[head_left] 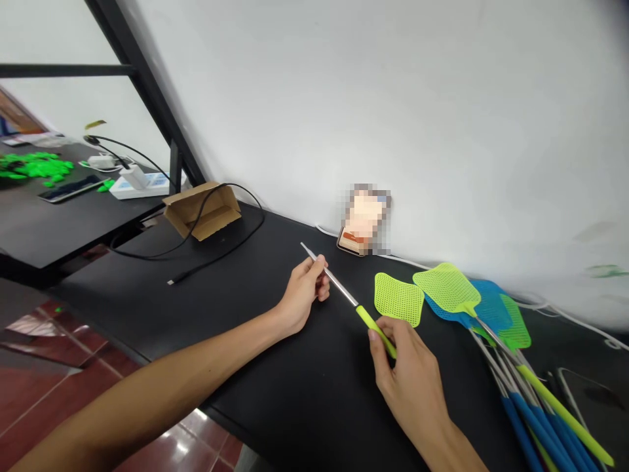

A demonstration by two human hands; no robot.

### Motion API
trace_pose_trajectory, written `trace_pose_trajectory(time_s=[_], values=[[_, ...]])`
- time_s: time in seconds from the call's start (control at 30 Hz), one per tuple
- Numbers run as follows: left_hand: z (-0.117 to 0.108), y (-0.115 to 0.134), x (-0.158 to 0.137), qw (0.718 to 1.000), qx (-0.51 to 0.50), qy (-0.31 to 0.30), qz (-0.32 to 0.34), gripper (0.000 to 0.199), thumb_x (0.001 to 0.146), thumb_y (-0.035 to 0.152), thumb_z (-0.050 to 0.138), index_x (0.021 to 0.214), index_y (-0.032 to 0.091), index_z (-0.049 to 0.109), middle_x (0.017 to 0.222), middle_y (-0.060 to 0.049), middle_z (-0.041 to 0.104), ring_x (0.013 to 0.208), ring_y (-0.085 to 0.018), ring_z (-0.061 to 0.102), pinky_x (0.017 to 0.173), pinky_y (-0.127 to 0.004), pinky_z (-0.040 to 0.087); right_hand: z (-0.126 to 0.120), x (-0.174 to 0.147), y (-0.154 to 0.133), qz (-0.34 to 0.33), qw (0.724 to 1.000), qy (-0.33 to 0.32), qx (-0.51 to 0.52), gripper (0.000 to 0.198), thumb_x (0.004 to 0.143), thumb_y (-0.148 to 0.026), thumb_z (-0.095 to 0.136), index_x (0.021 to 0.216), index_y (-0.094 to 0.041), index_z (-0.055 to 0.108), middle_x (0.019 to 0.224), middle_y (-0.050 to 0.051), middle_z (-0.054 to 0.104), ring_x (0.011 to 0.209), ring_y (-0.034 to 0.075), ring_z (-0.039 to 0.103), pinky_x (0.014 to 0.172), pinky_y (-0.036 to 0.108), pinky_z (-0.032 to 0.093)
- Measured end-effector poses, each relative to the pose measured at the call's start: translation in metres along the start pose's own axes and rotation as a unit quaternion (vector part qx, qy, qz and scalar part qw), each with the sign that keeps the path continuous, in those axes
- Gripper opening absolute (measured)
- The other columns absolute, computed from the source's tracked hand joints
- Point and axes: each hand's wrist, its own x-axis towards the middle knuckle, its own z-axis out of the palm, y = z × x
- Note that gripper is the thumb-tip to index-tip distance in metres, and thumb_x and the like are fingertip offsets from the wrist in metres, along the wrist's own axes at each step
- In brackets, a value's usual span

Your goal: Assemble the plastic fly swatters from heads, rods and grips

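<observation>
Between my hands, above the black table, a slim metal rod with a yellow-green grip (364,317) slants down to the right; it looks like a fly swatter handle without its head. My left hand (304,292) pinches the metal part near its thin tip. Closed around the coloured grip is my right hand (407,370). Just beyond the right hand lies a loose yellow-green mesh swatter head (399,299). To the right is a pile of whole fly swatters (447,288) with yellow-green, green and blue heads, their handles pointing toward me.
An open cardboard box (204,210) and a black cable (216,262) occupy the table's left end. Against the wall leans a lit phone (363,219), blurred. A dark phone-like device (590,400) lies far right. Another table (29,223) at left bears green pieces and a power strip (142,185).
</observation>
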Motion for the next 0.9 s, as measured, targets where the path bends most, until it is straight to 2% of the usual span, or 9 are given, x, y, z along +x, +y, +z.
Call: trace_pose_trajectory(time_s=[0.2, 0.43, 0.9], values=[[0.0001, 0.0010, -0.0003, 1.000, -0.004, 0.001, -0.007, 0.044, 0.089, 0.057, 0.073, 0.087, 0.019, 0.051, 0.064, 0.006, 0.046, 0.050, -0.006, 0.041, 0.048, -0.020, 0.031, -0.0025, 0.0003, -0.0035, -0.014, 1.000, 0.018, 0.019, 0.011, 0.104, -0.031, 0.052, 0.103, -0.021, 0.057, 0.090, 0.006, 0.067, 0.079, 0.021, 0.066, 0.066, 0.031, 0.050], [0.0013, 0.0007, -0.0022, 1.000, -0.001, -0.005, -0.018, 0.038, 0.089, 0.050, 0.073, 0.087, 0.018, 0.053, 0.065, 0.005, 0.047, 0.050, -0.006, 0.041, 0.048, -0.020, 0.031, -0.0034, 0.0005, -0.0026, -0.007, 1.000, 0.022, 0.020, 0.009, 0.103, -0.029, 0.055, 0.103, -0.021, 0.058, 0.091, 0.006, 0.067, 0.078, 0.020, 0.066, 0.065, 0.030, 0.050], [0.0009, 0.0000, -0.0028, 1.000, 0.000, -0.002, -0.013, 0.040, 0.088, 0.052, 0.074, 0.087, 0.019, 0.053, 0.065, 0.005, 0.047, 0.050, -0.007, 0.041, 0.048, -0.020, 0.031, -0.0058, -0.0003, -0.0043, -0.022, 0.998, 0.047, 0.020, 0.006, 0.101, -0.027, 0.059, 0.102, -0.021, 0.059, 0.088, 0.005, 0.068, 0.078, 0.019, 0.066, 0.065, 0.029, 0.051]])
